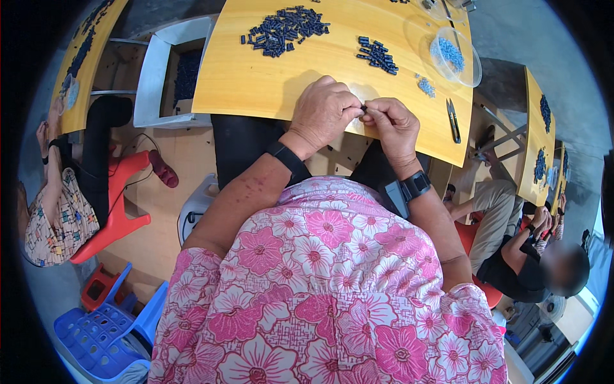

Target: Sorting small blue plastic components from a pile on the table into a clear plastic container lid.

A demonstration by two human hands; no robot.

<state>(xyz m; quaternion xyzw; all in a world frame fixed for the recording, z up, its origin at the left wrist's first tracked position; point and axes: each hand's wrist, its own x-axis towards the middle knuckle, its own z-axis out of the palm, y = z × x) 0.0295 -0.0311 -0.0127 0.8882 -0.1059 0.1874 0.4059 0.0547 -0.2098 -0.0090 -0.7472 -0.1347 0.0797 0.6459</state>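
At the near edge of the yellow table (256,86), my left hand (323,114) and my right hand (393,125) meet, fingertips pinched together. Between them is a small black piece (364,109), mostly covered by the fingers. A small group of short black cylindrical pieces (377,56) lies beyond my hands, and a larger heap of similar pieces (286,31) is farther left. To the right, a clear round tub (474,69) holds tiny light-blue pieces (450,55). Several loose blue pieces (426,88) lie beside it. Black thread snips (453,120) rest near the table's right edge.
A white open box (155,77) with dark pieces inside stands left of the table. Co-workers sit at tables on both sides, one on a red chair (121,208) at left. A blue plastic chair (96,342) stands at lower left.
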